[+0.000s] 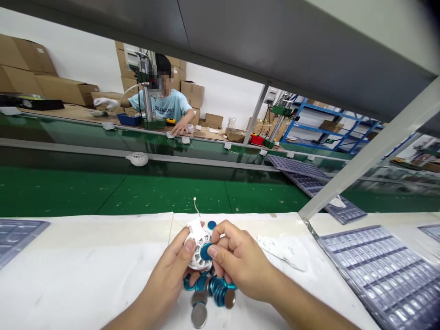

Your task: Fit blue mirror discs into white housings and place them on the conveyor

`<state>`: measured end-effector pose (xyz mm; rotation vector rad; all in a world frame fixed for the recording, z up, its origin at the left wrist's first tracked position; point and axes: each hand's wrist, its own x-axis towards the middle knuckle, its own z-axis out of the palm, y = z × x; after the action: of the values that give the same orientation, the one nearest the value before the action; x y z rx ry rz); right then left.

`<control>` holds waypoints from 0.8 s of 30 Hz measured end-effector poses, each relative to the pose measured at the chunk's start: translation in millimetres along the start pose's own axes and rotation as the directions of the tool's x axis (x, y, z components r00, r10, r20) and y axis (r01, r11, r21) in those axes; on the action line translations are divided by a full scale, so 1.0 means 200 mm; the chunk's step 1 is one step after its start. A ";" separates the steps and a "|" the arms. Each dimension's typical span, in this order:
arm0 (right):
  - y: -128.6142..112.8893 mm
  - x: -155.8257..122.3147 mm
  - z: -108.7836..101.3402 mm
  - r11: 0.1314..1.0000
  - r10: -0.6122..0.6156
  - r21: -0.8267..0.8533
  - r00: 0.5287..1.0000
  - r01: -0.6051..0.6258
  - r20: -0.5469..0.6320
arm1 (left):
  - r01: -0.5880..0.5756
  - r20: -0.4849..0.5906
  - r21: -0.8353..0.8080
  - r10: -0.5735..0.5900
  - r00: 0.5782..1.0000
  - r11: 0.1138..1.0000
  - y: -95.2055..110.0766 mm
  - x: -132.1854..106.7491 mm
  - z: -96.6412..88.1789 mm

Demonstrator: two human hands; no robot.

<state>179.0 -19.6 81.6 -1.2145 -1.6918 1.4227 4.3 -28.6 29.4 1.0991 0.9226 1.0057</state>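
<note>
My left hand (168, 270) grips a white round slotted plastic housing (199, 256), with a white tab on top and thin wires rising from it. My right hand (240, 261) pinches a blue metal disc (206, 251) between thumb and finger, pressing it against the housing's face. Below my hands lies a loose heap of blue-and-silver discs (209, 286) on the white bench cover (85, 270). Another blue disc (211, 225) sits just behind the housing. Part of the heap is hidden under my hands.
Blister trays (378, 275) lie at right, with another (17, 238) at left. A crumpled white sheet (283, 251) lies near my right hand. Beyond runs a green conveyor belt (154, 195) carrying a white housing (138, 159). A co-worker (165, 103) stands across it beside a press. A grey shelf (275, 32) overhangs.
</note>
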 end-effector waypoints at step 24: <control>0.18 -0.05 0.25 0.814 -0.180 0.564 0.983 0.139 0.017 | 0.171 0.000 -0.287 -0.178 0.984 0.943 0.10 -0.15 0.11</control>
<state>148.3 -49.2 36.4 -0.6801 -1.2366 1.7057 12.8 -60.7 55.6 0.7496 0.8485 0.9727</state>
